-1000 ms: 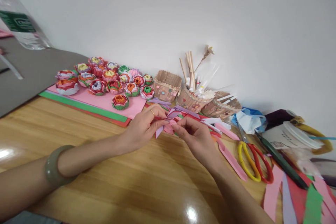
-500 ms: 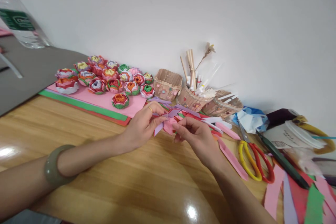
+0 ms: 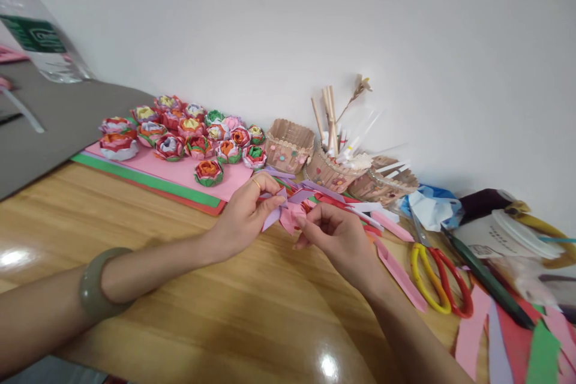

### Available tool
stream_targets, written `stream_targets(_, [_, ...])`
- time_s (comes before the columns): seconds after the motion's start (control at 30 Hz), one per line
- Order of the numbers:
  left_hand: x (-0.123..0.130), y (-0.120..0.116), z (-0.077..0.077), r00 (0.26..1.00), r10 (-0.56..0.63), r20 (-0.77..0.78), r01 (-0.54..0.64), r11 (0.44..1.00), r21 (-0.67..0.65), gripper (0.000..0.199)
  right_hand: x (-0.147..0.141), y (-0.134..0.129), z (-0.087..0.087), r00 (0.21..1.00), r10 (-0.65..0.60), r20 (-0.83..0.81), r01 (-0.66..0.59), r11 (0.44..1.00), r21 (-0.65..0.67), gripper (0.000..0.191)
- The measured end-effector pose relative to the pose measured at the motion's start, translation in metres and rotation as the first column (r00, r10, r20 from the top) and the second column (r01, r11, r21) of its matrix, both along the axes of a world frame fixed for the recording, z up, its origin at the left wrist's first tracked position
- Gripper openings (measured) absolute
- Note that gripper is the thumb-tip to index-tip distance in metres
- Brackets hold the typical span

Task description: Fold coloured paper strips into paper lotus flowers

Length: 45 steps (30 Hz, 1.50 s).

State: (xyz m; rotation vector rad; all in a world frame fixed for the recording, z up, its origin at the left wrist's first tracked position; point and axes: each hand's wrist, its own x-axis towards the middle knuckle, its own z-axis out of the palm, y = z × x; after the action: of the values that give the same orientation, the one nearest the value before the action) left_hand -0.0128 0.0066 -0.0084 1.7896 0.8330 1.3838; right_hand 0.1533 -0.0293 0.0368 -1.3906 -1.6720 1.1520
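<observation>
Between my two hands is a small folded paper piece point(image 3: 291, 216), pink with purple strips. My left hand point(image 3: 245, 213) pinches its purple part between thumb and fingers. On the other side, my right hand point(image 3: 335, 231) has thumb and forefinger closed on the pink part. Folded paper strips point(image 3: 321, 192) in purple, red, white and pink lie just behind the hands. To the left, several finished-looking paper flowers point(image 3: 208, 173) in mixed colours sit on stacked sheets of coloured paper point(image 3: 236, 181).
Three decorated baskets point(image 3: 288, 147) stand against the wall, two holding sticks and straws. Scissors point(image 3: 438, 279), a dark green pen-like tool point(image 3: 488, 279), a white tub point(image 3: 499, 234) and cut paper strips point(image 3: 472, 324) lie at right. A plastic bottle point(image 3: 40, 42) stands back left.
The whole view has shifted slightly. My hands stay together on the paper piece, and its pink part shows a little more between them.
</observation>
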Motion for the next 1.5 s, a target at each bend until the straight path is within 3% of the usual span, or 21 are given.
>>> stream_targets(0.13, [0.001, 0.002, 0.003, 0.996, 0.001, 0.091, 0.009, 0.994, -0.108, 0.007, 0.001, 0.001, -0.001, 1.0, -0.007, -0.005, 0.007, 0.999, -0.04, 0.027])
stream_targets(0.27, [0.0, 0.009, 0.009, 0.938, 0.025, 0.345, 0.09, 0.945, -0.313, 0.011, 0.007, 0.003, -0.001, 0.997, -0.01, 0.075, 0.016, 0.997, -0.08, 0.026])
stream_targets(0.4, [0.0, 0.012, 0.014, 0.835, -0.024, 0.55, 0.33, 0.821, -0.466, 0.019, 0.017, 0.008, 0.004, 0.991, -0.135, -0.011, 0.135, 0.99, 0.026, 0.027])
stream_targets(0.53, [0.0, 0.01, 0.018, 0.765, -0.014, 0.644, 0.475, 0.688, -0.548, 0.02, 0.02, 0.01, 0.007, 0.944, -0.294, -0.152, 0.321, 0.925, 0.205, 0.017])
stream_targets(0.6, [0.0, 0.009, 0.018, 0.746, -0.023, 0.666, 0.528, 0.63, -0.569, 0.019, 0.018, 0.007, 0.007, 0.959, -0.239, -0.151, 0.27, 0.933, 0.24, 0.015])
stream_targets(0.67, [0.0, 0.008, 0.018, 0.741, -0.039, 0.671, 0.557, 0.593, -0.581, 0.017, 0.016, 0.004, 0.006, 0.991, -0.095, -0.089, 0.117, 0.95, 0.288, 0.031])
stream_targets(0.73, [0.001, 0.008, 0.018, 0.759, -0.06, 0.649, 0.554, 0.584, -0.594, 0.014, 0.013, 0.0, 0.004, 0.999, 0.031, 0.039, -0.043, 0.932, 0.361, 0.042])
stream_targets(0.83, [0.002, 0.008, 0.016, 0.83, -0.043, 0.556, 0.454, 0.63, -0.63, 0.013, 0.008, -0.002, -0.001, 0.971, 0.022, 0.237, -0.14, 0.858, 0.494, 0.041])
stream_targets(0.97, [-0.001, 0.006, 0.015, 0.919, 0.09, 0.384, 0.161, 0.804, -0.572, 0.012, 0.006, -0.001, -0.01, 0.941, -0.141, 0.307, -0.068, 0.811, 0.581, 0.036])
stream_targets(1.03, [-0.003, 0.004, 0.014, 0.961, 0.009, 0.275, 0.123, 0.88, -0.46, 0.01, 0.006, -0.001, -0.014, 0.932, -0.194, 0.307, -0.024, 0.811, 0.584, 0.036])
stream_targets(1.1, [-0.004, 0.002, 0.012, 0.98, -0.141, 0.138, 0.18, 0.927, -0.329, 0.018, 0.006, 0.0, -0.017, 0.92, -0.221, 0.324, -0.013, 0.808, 0.589, 0.041])
stream_targets(1.2, [-0.003, 0.0, 0.007, 0.977, -0.206, -0.062, 0.192, 0.965, -0.177, 0.028, 0.006, 0.001, -0.023, 0.891, -0.221, 0.396, -0.074, 0.79, 0.608, 0.052])
stream_targets(1.3, [-0.003, -0.001, 0.003, 0.962, -0.141, -0.232, 0.136, 0.99, -0.039, 0.03, 0.006, 0.002, -0.029, 0.844, -0.231, 0.483, -0.15, 0.764, 0.628, 0.053])
stream_targets(1.5, [-0.001, -0.011, 0.003, 0.909, -0.095, -0.406, 0.135, 0.988, 0.071, 0.04, 0.008, 0.0, -0.029, 0.711, -0.332, 0.62, -0.214, 0.738, 0.641, 0.041])
